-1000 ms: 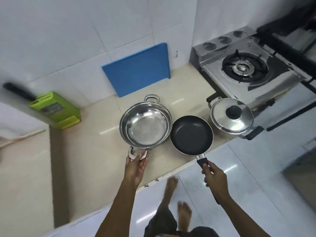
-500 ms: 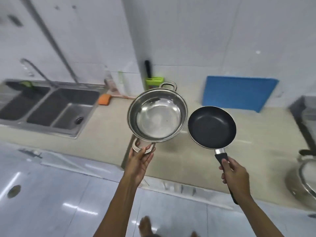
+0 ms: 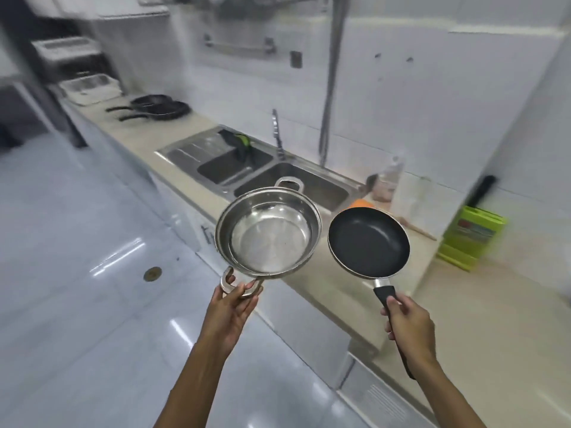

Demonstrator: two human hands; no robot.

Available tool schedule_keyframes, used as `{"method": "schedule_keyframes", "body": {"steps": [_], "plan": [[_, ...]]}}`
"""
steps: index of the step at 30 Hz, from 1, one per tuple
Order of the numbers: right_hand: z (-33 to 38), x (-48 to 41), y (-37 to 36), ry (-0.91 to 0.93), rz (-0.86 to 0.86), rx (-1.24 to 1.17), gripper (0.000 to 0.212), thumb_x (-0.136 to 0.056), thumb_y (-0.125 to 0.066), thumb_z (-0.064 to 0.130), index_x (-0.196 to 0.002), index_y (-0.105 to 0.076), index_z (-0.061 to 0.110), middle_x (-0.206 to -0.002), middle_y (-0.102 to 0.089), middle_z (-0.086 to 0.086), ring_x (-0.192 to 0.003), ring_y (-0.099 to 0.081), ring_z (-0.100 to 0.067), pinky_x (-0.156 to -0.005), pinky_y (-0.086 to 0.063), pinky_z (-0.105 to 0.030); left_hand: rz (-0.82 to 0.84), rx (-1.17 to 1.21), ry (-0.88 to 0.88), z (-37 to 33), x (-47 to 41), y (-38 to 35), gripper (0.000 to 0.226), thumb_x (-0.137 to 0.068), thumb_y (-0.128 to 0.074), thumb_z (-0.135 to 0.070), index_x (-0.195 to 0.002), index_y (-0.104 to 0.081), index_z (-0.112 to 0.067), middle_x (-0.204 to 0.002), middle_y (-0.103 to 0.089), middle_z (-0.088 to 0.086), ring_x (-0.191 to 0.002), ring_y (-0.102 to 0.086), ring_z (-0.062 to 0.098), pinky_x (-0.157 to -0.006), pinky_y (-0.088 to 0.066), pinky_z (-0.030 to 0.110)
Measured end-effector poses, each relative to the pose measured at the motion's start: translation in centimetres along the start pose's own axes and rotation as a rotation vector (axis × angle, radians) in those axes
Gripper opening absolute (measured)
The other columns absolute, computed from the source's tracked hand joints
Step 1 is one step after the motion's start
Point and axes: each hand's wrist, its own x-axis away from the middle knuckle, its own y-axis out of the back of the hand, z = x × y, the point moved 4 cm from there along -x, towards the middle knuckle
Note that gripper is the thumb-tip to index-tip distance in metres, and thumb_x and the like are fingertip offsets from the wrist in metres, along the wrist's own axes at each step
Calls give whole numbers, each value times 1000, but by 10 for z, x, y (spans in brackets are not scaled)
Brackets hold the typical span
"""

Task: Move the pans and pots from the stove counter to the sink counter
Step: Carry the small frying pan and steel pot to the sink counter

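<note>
My left hand (image 3: 231, 313) grips the near loop handle of an empty steel pot (image 3: 268, 231), held in the air over the counter's front edge. My right hand (image 3: 409, 327) is closed around the black handle of a small black frying pan (image 3: 369, 241), which is carried level beside the pot, to its right. Both are held in front of the double steel sink (image 3: 247, 168). Two black pans (image 3: 160, 110) lie on the beige counter (image 3: 324, 291) far beyond the sink.
A tap (image 3: 277, 134) rises behind the sink, with a vertical pipe (image 3: 332, 75) on the tiled wall. An orange sponge (image 3: 363, 203) and a green knife block (image 3: 471, 239) stand on the counter at right. White dish racks (image 3: 89, 88) stand at the far end. Glossy floor lies left.
The view has swung left from the stove counter toward the sink. Both hands carried the pot and the frying pan along with it; the lidded pot and stove have left view.
</note>
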Motion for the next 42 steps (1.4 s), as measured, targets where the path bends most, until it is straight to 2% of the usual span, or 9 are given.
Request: {"method": "schedule_keyframes", "body": {"steps": [5, 12, 16, 18, 22, 30, 34, 37, 42], "plan": [[57, -13, -139, 70, 165, 46, 13, -99, -57, 21, -100, -70, 25, -73, -76, 3, -51, -65, -19, -58, -60, -45, -144, 50, -91, -83, -29, 80, 32, -99, -56, -3, -128, -56, -19, -118, -73, 21, -107, -73, 37, -77, -64, 32], [121, -52, -308, 100, 350, 35, 15, -97, -58, 20, -101, -68, 31, -69, -75, 14, -45, -62, -6, -41, -47, -18, -259, 142, -171, -169, -104, 163, 26, -97, -60, -4, -119, -56, -19, -122, -71, 25, -109, -72, 36, -72, -63, 28], [157, -94, -406, 121, 394, 38, 17, -98, -59, 20, -107, -65, 32, -68, -76, 11, -45, -63, -8, -43, -49, -23, -284, 142, -213, -225, -177, 201, 30, -98, -59, -4, -124, -55, -19, -126, -69, 25, -113, -70, 38, -82, -62, 30], [175, -122, -458, 113, 409, 34, 19, -98, -59, 20, -113, -64, 31, -71, -77, 6, -44, -63, -10, -44, -49, -26, -307, 136, -203, -254, -221, 212, 30, -98, -60, -5, -124, -58, -19, -124, -71, 23, -111, -71, 37, -77, -63, 29], [219, -174, -553, 101, 419, 21, 19, -97, -60, 17, -107, -64, 33, -68, -76, 7, -40, -60, -10, -48, -53, -32, -326, 154, -197, -317, -308, 229, 35, -97, -61, -5, -129, -60, -19, -122, -73, 20, -110, -71, 37, -71, -63, 30], [296, -279, -723, 43, 427, 49, 16, -96, -57, 15, -94, -70, 25, -69, -76, 9, -42, -59, -13, -47, -54, -34, -334, 170, -129, -427, -469, 275, 35, -93, -65, -5, -126, -60, -15, -124, -69, 26, -111, -70, 41, -77, -63, 35], [327, -330, -809, 27, 364, 43, 24, -96, -57, 15, -83, -65, 33, -68, -76, 5, -44, -61, -14, -48, -55, -37, -325, 133, -85, -484, -562, 296, 44, -94, -64, -5, -135, -56, -17, -122, -71, 26, -111, -70, 41, -75, -63, 35], [351, -364, -877, 23, 311, 23, 19, -95, -56, 13, -87, -69, 24, -66, -75, 2, -42, -61, -14, -52, -56, -43, -294, 119, -61, -534, -640, 313, 41, -96, -62, -5, -135, -55, -17, -122, -71, 24, -111, -71, 38, -72, -63, 32], [404, -417, -985, -4, 218, 23, 17, -96, -56, 13, -90, -70, 19, -70, -75, -1, -43, -61, -12, -45, -54, -33, -224, 42, -3, -625, -769, 327, 32, -99, -57, -5, -128, -55, -18, -118, -74, 21, -108, -72, 36, -67, -62, 29]]}}
